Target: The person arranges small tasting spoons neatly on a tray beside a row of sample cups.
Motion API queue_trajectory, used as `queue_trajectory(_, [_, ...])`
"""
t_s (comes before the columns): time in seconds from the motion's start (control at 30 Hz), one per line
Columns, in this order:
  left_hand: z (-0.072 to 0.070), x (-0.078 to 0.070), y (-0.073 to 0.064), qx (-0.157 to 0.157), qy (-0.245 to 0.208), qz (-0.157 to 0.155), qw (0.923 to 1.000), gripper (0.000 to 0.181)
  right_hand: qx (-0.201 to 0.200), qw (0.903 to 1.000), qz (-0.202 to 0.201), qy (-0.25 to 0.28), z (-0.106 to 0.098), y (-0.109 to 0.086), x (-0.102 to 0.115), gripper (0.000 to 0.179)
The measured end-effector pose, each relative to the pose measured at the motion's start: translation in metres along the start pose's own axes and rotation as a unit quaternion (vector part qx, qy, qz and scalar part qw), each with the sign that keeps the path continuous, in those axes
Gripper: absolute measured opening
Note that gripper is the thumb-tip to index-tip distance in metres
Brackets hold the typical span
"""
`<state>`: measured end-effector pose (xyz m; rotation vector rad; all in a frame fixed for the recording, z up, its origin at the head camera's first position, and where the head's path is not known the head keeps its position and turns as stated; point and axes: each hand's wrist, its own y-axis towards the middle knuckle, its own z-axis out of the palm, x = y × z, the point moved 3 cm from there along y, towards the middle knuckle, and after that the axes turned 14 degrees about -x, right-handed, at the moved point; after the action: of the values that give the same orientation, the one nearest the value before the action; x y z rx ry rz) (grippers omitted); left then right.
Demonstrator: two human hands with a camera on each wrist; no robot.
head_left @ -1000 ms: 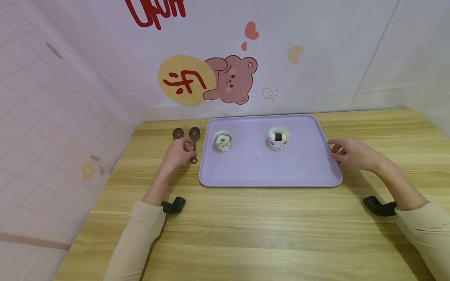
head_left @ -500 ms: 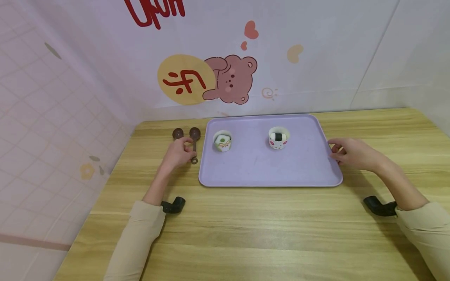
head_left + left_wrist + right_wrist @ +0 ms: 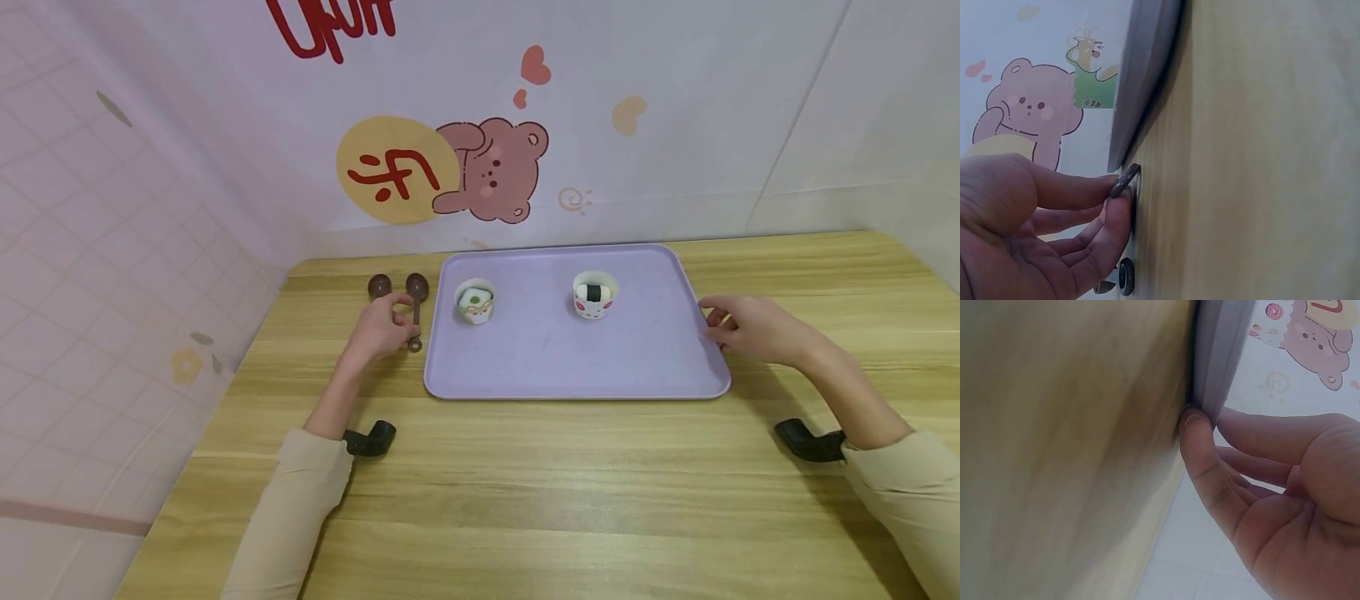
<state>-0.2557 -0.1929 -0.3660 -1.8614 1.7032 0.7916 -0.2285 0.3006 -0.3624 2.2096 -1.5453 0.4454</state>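
Note:
My left hand (image 3: 378,327) pinches the ringed handle end of a dark brown spoon (image 3: 417,287), which lies just left of the lilac tray (image 3: 570,367). In the left wrist view, thumb and fingertip meet at the ring (image 3: 1126,180), close to the tabletop. A second brown spoon (image 3: 380,285) lies further left, its handle mostly hidden behind the hand. Across the tray, my right hand (image 3: 761,329) pinches the right rim. The right wrist view shows the thumb above the tray edge (image 3: 1217,356) and a fingertip (image 3: 1197,425) at its underside.
On the tray stand two small patterned cups: a green-and-white one (image 3: 477,313) at the left with a white piece inside, and a pink-spotted one (image 3: 593,309) holding a rice-ball shape with a black band. The wooden table (image 3: 570,492) meets a decorated wall (image 3: 675,167) behind.
The spoon in my left hand has shifted very slightly toward me and to the right. The tray, the cups and my right hand stay where they were.

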Motion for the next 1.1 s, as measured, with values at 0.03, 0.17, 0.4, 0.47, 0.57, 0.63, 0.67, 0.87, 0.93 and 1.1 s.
queue_trajectory(0.03, [0.000, 0.000, 0.000, 0.000, -0.001, 0.000, 1.0000, 0.056, 0.000, 1.0000, 0.001, 0.001, 0.000, 0.000, 0.000, 0.038])
queue_trajectory(0.17, [0.001, 0.001, 0.000, -0.005, -0.010, -0.006, 0.9999, 0.055, 0.002, 1.0000, -0.001, 0.004, 0.000, 0.000, 0.001, 0.038])
queue_trajectory(0.4, [-0.001, 0.002, 0.000, -0.013, -0.032, -0.018, 0.9992, 0.053, 0.006, 0.9999, 0.000, 0.009, 0.001, 0.000, 0.000, 0.038])
queue_trajectory(0.47, [-0.002, 0.002, -0.001, -0.013, -0.038, -0.022, 0.9990, 0.053, 0.005, 0.9999, -0.002, 0.010, 0.002, 0.000, 0.000, 0.038])
queue_trajectory(0.57, [-0.002, 0.002, -0.001, -0.014, -0.050, -0.032, 0.9981, 0.052, 0.003, 0.9999, -0.005, 0.012, 0.002, 0.000, -0.001, 0.038])
queue_trajectory(0.63, [-0.003, 0.000, -0.002, -0.015, -0.057, -0.035, 0.9976, 0.053, 0.002, 0.9999, -0.006, 0.013, 0.002, 0.000, -0.001, 0.038])
queue_trajectory(0.67, [-0.003, 0.000, -0.002, -0.015, -0.061, -0.036, 0.9974, 0.053, 0.001, 0.9999, -0.006, 0.012, 0.002, 0.000, -0.001, 0.038])
queue_trajectory(0.87, [-0.004, -0.005, -0.003, -0.020, -0.066, -0.031, 0.9972, 0.054, -0.001, 1.0000, -0.004, 0.008, 0.001, -0.001, 0.001, 0.037])
queue_trajectory(0.93, [-0.005, -0.007, -0.004, -0.021, -0.067, -0.026, 0.9972, 0.053, 0.000, 1.0000, -0.005, 0.008, 0.001, -0.001, 0.001, 0.037])
queue_trajectory(1.1, [-0.006, -0.010, -0.005, -0.020, -0.080, -0.017, 0.9965, 0.053, -0.002, 1.0000, -0.006, 0.002, 0.002, -0.002, 0.002, 0.037])
